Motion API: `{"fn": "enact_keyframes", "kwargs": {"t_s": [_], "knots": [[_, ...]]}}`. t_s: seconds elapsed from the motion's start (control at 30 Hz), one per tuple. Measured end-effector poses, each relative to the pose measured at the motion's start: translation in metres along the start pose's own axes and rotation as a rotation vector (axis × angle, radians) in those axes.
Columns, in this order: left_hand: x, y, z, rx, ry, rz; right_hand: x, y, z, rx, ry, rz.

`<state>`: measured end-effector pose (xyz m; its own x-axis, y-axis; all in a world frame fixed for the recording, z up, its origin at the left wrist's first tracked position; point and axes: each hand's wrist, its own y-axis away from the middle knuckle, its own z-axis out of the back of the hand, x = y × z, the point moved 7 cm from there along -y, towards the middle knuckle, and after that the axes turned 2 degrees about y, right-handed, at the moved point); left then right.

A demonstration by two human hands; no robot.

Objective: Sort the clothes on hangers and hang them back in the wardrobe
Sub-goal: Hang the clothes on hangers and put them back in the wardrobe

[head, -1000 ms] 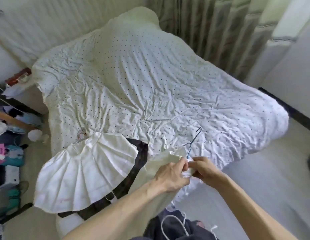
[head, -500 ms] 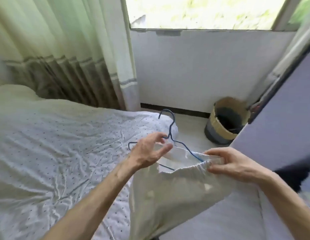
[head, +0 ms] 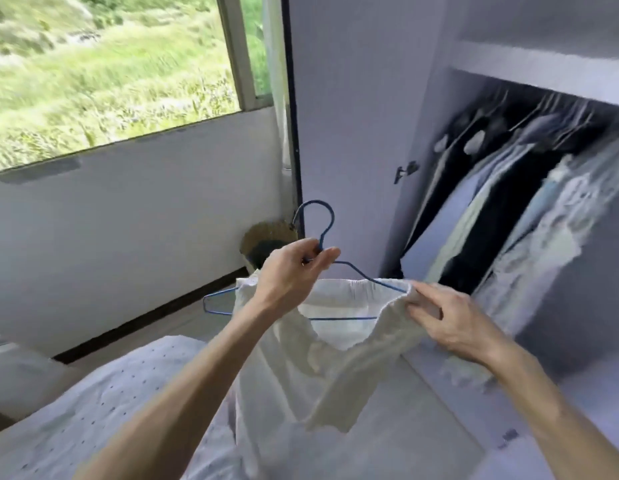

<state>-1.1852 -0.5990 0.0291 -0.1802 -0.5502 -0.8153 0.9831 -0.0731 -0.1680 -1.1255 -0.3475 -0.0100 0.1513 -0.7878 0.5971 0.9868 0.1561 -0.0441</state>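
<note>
1. The blue wire hanger [head: 321,237] is pinched at its neck by the left hand [head: 290,275].
2. The white garment's [head: 321,368] elastic waistband is gripped by the right hand [head: 450,323] over the hanger's right shoulder.
3. Both are held up before the open wardrobe [head: 508,188].

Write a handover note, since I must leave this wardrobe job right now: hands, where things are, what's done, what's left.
Left grip pinches the blue hanger just below its hook. Right grip holds the white garment by its waistband at the hanger's right end.
The garment hangs in mid-air; the hanger's left end pokes out bare. The open wardrobe is to the right, with hung clothes inside.
Done: garment on hanger. Left: hang it in the wardrobe.
</note>
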Motion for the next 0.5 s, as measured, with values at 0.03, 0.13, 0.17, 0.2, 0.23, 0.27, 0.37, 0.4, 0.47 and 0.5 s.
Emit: {"fn": "enact_keyframes", "kwargs": {"t_s": [0.03,0.13,0.17,0.2,0.23,0.27,0.37,0.4,0.47,0.5], "knots": [[-0.008,-0.007,-0.009,0.024,-0.029,-0.032,-0.004,0.006,0.005,-0.021,0.026,-0.004],[-0.028,-0.022,-0.042,0.095,-0.060,-0.105,-0.018,0.028,0.019,-0.148,0.096,-0.042],[-0.035,-0.025,-0.056,0.123,-0.062,-0.133,-0.023,0.036,0.022,-0.185,0.120,-0.074],[-0.042,-0.026,-0.070,0.157,-0.062,-0.163,-0.029,0.043,0.024,-0.214,0.154,-0.107],[-0.049,-0.026,-0.084,0.198,-0.061,-0.189,-0.032,0.051,0.026,-0.242,0.199,-0.125],[-0.055,-0.025,-0.097,0.238,-0.060,-0.208,-0.036,0.059,0.027,-0.269,0.252,-0.139],[-0.067,-0.022,-0.132,0.342,-0.042,-0.281,-0.042,0.084,0.032,-0.282,0.353,-0.253],[-0.073,-0.021,-0.142,0.365,-0.044,-0.327,-0.046,0.092,0.031,-0.246,0.306,-0.307],[-0.079,-0.020,-0.157,0.404,-0.063,-0.400,-0.053,0.107,0.025,-0.162,0.137,-0.407],[-0.083,-0.020,-0.167,0.437,-0.072,-0.427,-0.055,0.115,0.023,-0.149,0.073,-0.453]]}}
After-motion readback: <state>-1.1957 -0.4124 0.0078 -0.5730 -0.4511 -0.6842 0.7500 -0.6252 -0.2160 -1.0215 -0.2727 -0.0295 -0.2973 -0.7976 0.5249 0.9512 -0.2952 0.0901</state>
